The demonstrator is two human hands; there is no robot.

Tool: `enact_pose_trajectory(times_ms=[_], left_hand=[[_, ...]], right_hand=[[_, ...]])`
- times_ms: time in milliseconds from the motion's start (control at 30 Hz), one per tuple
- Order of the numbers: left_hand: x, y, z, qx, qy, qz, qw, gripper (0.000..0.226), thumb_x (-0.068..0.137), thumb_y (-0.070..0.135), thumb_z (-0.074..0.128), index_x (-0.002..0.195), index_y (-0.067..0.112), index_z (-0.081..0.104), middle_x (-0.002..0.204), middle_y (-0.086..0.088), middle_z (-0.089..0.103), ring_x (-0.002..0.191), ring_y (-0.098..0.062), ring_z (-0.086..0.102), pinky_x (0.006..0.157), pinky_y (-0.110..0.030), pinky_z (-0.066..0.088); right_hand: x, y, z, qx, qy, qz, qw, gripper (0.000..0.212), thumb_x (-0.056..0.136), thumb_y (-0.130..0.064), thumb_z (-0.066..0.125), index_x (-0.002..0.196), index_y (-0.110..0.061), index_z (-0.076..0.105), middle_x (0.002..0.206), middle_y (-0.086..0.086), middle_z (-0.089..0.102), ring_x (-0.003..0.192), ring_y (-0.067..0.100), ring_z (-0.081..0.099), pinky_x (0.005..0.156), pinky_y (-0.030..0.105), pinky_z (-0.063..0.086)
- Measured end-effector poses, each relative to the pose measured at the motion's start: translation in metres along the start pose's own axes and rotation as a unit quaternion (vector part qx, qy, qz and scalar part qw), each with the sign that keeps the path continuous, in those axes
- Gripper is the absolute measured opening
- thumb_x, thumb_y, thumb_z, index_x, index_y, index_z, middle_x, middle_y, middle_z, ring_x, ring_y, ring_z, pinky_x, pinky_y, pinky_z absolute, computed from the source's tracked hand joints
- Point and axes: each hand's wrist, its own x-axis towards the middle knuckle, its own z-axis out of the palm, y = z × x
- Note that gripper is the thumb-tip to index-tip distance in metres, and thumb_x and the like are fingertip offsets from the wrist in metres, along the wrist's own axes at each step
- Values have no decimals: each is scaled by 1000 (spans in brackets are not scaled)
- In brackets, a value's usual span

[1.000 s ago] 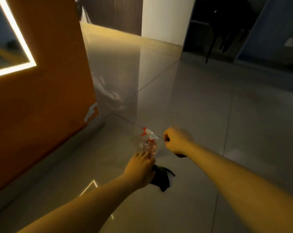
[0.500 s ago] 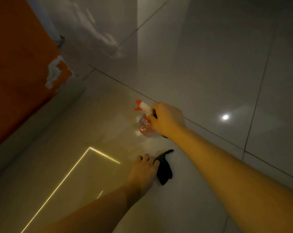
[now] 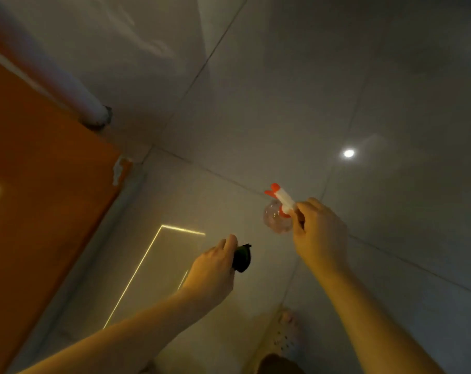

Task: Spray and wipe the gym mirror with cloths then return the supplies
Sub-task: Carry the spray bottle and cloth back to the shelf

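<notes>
While gathering the supplies off the tiled floor (image 3: 391,76), close to its edge along the orange wall panel (image 3: 40,198), keep the right grip (image 3: 320,233) curled round the neck and trigger head of the spray bottle (image 3: 276,218), over a tile joint. Carry it upright to prevent drips. Keep the left grip (image 3: 215,268) closed on the dark cloth (image 3: 242,259), bunched to avoid a trailing corner. Rise slowly on glossy tile. Impossible to tell bottle-to-floor contact.

Count one wall panel, one white pipe (image 3: 75,95), two grips, one spray bottle, one cloth. Look for a second cloth, given the task's plural.
</notes>
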Motion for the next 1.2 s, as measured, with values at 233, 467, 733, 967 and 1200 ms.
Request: enact_pose_trajectory(times_ms=[233,467,733,967,1200], left_hand=[[-52,236,-156,32,-10,53,998,14,89,15,56,100,20,62,93,2,63,84,-25,63,67,-34,48],[-44,472,-275,92,138,235,958,42,98,56,56,72,24,50,68,9,63,66,-15,60,61,-31,50],[-14,673,-331,249,297,592,707,22,102,34,52,109,23,69,87,5,66,74,-19,64,65,-32,50],[66,830,-378,313,332,718,526,17,89,26,78,105,20,76,95,2,67,78,-15,61,69,-30,50],[134,979,-422,283,370,778,422,23,83,20,83,105,16,77,94,0,70,78,-17,62,67,-30,51]], right_hand=[[-9,69,-275,4,126,-9,992,8,94,-19,72,87,-14,71,76,-3,55,63,18,50,49,31,42],[-17,139,-491,-76,248,-52,964,17,96,-25,60,92,-20,76,82,-4,64,68,22,59,46,30,45],[-24,218,-633,-208,338,-66,915,21,96,-22,53,91,-19,73,91,-7,69,78,12,48,56,20,29],[28,293,-729,-296,361,-33,884,26,98,-27,49,90,-17,72,83,-5,66,61,10,52,45,19,38],[100,378,-810,-328,430,37,840,15,91,-25,69,95,-19,57,76,-1,61,59,8,49,49,17,36]])
